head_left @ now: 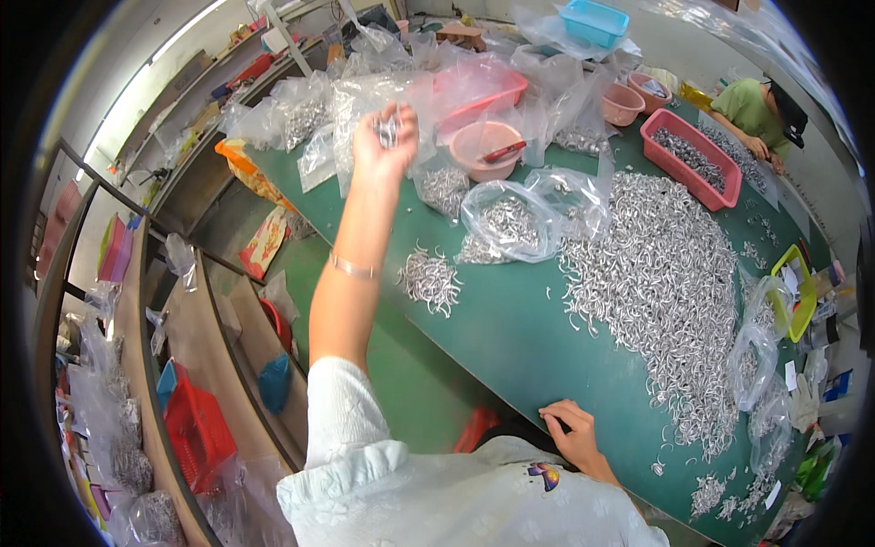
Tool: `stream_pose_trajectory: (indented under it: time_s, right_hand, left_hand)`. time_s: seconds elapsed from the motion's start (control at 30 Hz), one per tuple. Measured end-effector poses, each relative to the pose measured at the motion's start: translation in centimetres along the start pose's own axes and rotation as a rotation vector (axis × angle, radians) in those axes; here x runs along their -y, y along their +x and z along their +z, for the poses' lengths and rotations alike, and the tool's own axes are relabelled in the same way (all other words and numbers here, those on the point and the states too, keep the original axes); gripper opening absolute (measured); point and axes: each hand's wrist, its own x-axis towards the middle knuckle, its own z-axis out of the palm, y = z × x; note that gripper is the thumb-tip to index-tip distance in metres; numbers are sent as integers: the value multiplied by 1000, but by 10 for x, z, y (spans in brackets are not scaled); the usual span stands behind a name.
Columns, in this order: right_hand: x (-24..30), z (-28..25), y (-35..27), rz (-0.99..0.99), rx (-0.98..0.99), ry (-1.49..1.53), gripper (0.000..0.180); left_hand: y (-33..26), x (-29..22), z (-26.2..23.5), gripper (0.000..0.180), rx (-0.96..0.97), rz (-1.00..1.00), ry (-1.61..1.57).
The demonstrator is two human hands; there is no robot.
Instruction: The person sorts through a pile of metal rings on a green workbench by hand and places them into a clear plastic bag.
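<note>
Clear bags (305, 120) of small silvery bits lie left of the left grip (386, 150), which is raised above the green desk (538, 342), fingers curled around some metal pieces (386, 132). Nearer the body than that grip is a small pile (430, 281); just to its right stands a pink tub (471, 150). The right grip (572, 434) rests by the desk's edge, fingers bent; whether it pinches anything I cannot tell. Beyond and right of it spreads a large heap (652, 273) of curved pieces, with a red basket (663, 157) farther off.

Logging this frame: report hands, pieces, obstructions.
Left hand raised, holding silvery pieces; right hand at table edge. Large pile on table. Clear bag between left hand and pile.
</note>
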Motion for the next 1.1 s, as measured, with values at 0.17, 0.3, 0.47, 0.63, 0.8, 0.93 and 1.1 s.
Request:
stream_pose_trajectory:
  time_s: [0.17,0.3,0.47,0.63,0.8,0.93,1.1]
  right_hand:
    - [0,0,2,-10,3,0,10]
    - [0,-2,3,-5,-11,2,10]
    - [0,-1,3,5,-20,-5,10]
    - [1,-1,4,13,-10,2,10]
    - [6,0,5,14,14,16,10]
    - [1,-4,5,9,-16,-13,9]
    - [-2,-2,3,-10,-5,-3,8]
  left_hand:
    - [86,-22,48,16,-216,134,437]
    - [106,-27,28,18,-283,-10,1241]
    - [84,-22,10,19,-412,-152,1910]
    - [81,-13,-9,30,-448,-270,2227]
    - [93,-20,-40,50,-538,-152,2274]
    - [50,7,-16,56,-271,897,2436]
    - [23,-35,-55,49,-626,577,2430]
